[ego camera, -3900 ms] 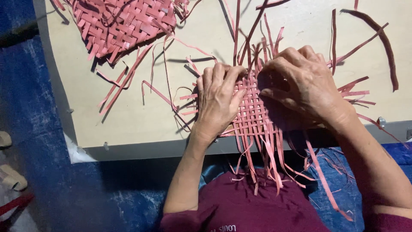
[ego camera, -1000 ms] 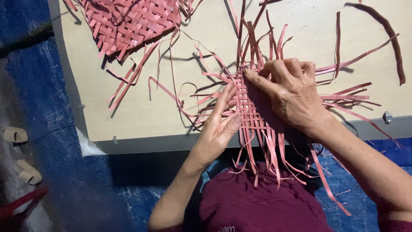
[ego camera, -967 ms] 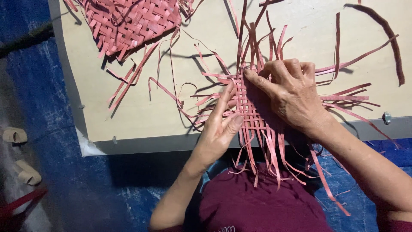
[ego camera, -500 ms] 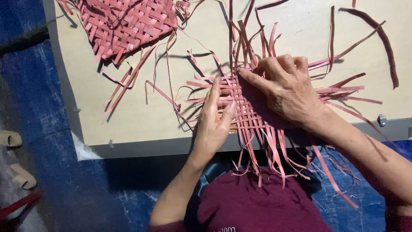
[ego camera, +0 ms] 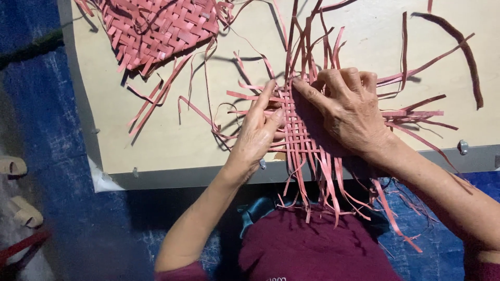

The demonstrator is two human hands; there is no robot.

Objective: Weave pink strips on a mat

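A small mat woven of pink strips [ego camera: 302, 138] lies at the near edge of a pale board [ego camera: 172, 140], its loose ends fanning out on every side and hanging over the edge. My left hand [ego camera: 258, 132] rests on the mat's left side, its fingers pinching a horizontal strip at the weave's edge. My right hand [ego camera: 346, 112] lies flat over the mat's right half, index finger pressing the top of the weave. Part of the mat is hidden under that hand.
A larger woven pink piece [ego camera: 156, 26] with loose strips lies at the board's far left. A dark curved strip [ego camera: 458, 47] lies at the far right. Blue sheeting [ego camera: 47, 114] covers the floor to the left, where pale sandals [ego camera: 21, 211] sit.
My left hand has shifted from splayed fingers beside the mat to pinching a strip at its left edge. My right hand stays pressed on the weave.
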